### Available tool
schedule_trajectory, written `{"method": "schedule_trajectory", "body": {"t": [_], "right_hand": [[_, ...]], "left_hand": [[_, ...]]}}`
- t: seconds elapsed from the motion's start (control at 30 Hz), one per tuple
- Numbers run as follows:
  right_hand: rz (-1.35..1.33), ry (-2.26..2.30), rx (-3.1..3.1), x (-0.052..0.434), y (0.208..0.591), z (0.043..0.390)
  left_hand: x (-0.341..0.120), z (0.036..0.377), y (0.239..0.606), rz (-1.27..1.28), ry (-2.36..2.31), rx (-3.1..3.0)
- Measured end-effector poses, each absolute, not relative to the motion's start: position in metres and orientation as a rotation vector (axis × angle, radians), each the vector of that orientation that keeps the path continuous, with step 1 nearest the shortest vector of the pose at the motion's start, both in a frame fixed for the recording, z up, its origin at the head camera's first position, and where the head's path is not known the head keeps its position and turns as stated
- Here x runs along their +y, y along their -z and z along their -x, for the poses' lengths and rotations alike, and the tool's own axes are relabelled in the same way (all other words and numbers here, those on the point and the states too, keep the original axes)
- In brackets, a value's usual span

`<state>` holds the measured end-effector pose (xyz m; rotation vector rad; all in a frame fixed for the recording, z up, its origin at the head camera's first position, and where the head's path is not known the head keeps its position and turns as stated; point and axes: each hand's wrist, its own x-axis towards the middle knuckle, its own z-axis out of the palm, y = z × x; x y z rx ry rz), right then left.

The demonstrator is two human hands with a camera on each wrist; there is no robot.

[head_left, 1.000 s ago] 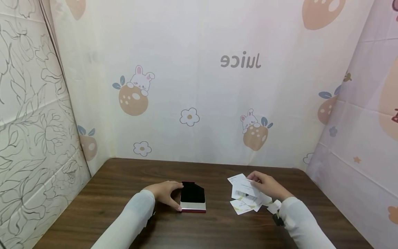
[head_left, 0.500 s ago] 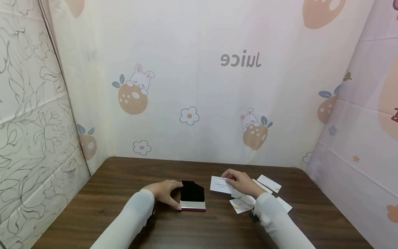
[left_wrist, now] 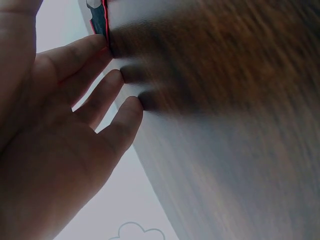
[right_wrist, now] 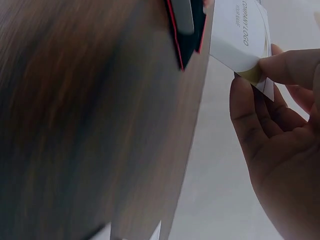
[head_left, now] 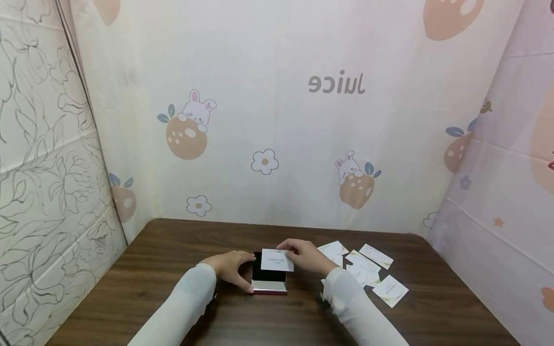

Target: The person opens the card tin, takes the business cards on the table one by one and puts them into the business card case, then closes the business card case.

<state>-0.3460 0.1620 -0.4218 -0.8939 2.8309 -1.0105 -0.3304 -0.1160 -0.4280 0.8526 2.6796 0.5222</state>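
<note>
A business card case with a black lining and silver front strip lies open on the table. My left hand holds its left side, thumb at the near corner and index finger at the far end. In the left wrist view the other fingertips rest on the wood. My right hand pinches a white business card above the case, covering part of the lining. Beneath that card a further white corner shows in the right wrist view; I cannot tell whether it is a second card.
Several loose business cards lie spread and overlapping on the right of the brown wooden table; the right forearm hides some of them. A patterned curtain hangs behind the table, with more cloth at both sides.
My right hand has lifted a card from the loose ones and carried it left until it is above the case. My left hand and the case have stayed in place.
</note>
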Motion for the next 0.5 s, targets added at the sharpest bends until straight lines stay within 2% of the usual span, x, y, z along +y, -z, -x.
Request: {"method": "schedule_trajectory", "body": {"t": [0.5], "right_hand": [[1.010,0.930,2.761,0.142,0.436,0.345]], "left_hand": [[-0.114,0.329,0.427,-0.848,-0.501,2.700]]}}
